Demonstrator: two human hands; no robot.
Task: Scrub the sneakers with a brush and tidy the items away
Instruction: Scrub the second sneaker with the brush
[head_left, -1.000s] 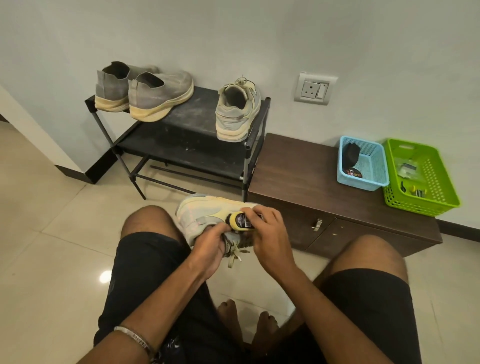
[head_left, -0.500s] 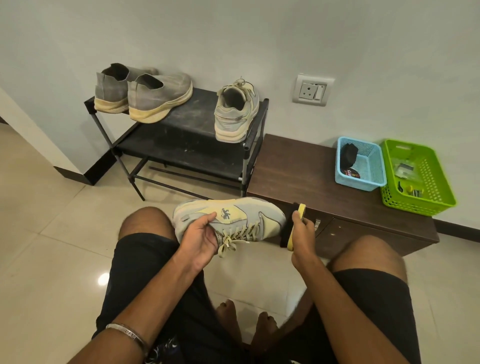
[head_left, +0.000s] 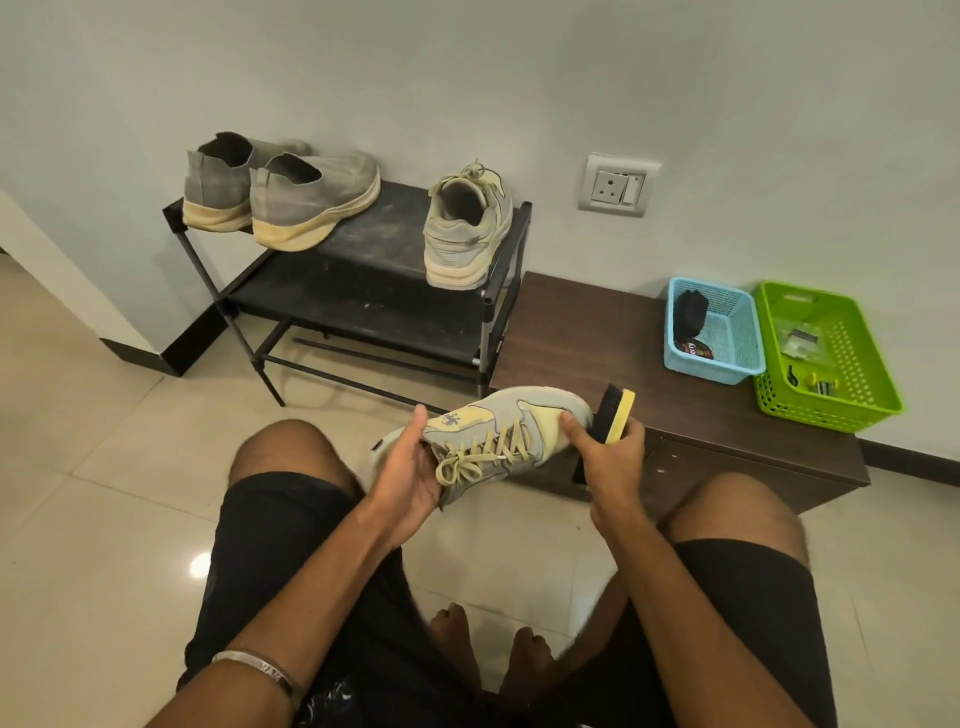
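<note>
A pale grey and yellow laced sneaker (head_left: 511, 434) lies on its side in the air between my knees, toe pointing right. My left hand (head_left: 410, 470) grips it at the heel end, thumb on the upper. My right hand (head_left: 608, 449) holds a yellow-backed brush (head_left: 615, 415) with black bristles against the toe, thumb resting on the toe cap. Its matching sneaker (head_left: 467, 234) stands on the black shoe rack (head_left: 363, 291), heel toward me. Two grey slip-on sneakers (head_left: 291, 195) stand on the rack's left end.
A low dark wooden cabinet (head_left: 597, 332) sits right of the rack. On it stand a blue basket (head_left: 714, 335) with a black item and a tin, and a green basket (head_left: 831, 358) with small items. A wall socket (head_left: 618, 184) is above. The floor is tiled.
My right hand swung the brush from the sneaker's side out to its toe end. The left hand turned the sneaker so its laces face me and shifted its grip toward the heel.
</note>
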